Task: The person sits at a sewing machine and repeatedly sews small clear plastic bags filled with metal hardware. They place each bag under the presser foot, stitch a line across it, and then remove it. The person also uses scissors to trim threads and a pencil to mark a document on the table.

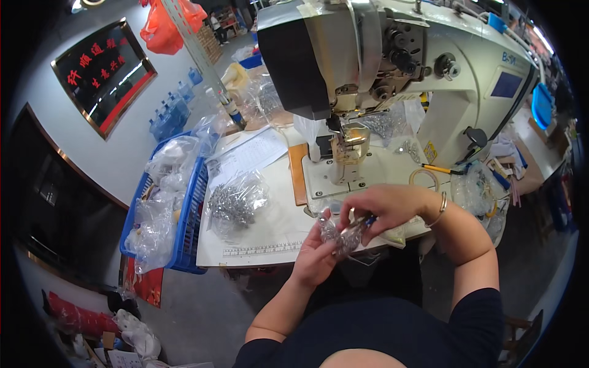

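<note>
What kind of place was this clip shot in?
Probably a small sewing or accessory workshop. An industrial sewing machine stands on the worktable, clear bags of small metal parts lie beside it, and a blue basket holds more bags. Both hands work on a small clear bag.

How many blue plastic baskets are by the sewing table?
1: the blue basket sits at the table's left edge, stuffed with clear bags; others may be hidden behind the sewing machine.

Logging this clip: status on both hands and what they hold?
Left hand and right hand both closed on a small clear bag of metal parts. Held above table edge, before the sewing machine. Nothing in between.
</note>
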Demonstrator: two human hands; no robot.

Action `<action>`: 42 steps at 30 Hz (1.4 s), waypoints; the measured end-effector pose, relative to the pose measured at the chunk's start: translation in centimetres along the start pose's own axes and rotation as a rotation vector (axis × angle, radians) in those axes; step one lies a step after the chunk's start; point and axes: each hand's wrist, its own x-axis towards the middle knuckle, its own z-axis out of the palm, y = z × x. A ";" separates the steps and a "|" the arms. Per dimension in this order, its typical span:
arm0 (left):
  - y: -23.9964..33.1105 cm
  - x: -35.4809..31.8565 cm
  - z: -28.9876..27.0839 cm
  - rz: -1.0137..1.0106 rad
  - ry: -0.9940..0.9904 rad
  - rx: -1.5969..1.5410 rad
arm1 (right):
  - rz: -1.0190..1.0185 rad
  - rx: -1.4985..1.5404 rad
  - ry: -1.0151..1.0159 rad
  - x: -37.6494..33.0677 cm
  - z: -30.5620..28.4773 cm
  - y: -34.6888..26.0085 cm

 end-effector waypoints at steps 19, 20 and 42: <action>-1.6 0.5 -0.5 0.204 0.197 -0.258 | 0.196 0.581 0.593 -3.1 1.0 5.4; -1.8 0.3 -0.5 0.212 0.238 -0.200 | 0.189 0.583 0.609 -3.1 1.3 5.3; 16.4 -1.6 -12.1 0.820 0.927 0.600 | 0.683 -0.049 1.088 -8.8 8.9 15.0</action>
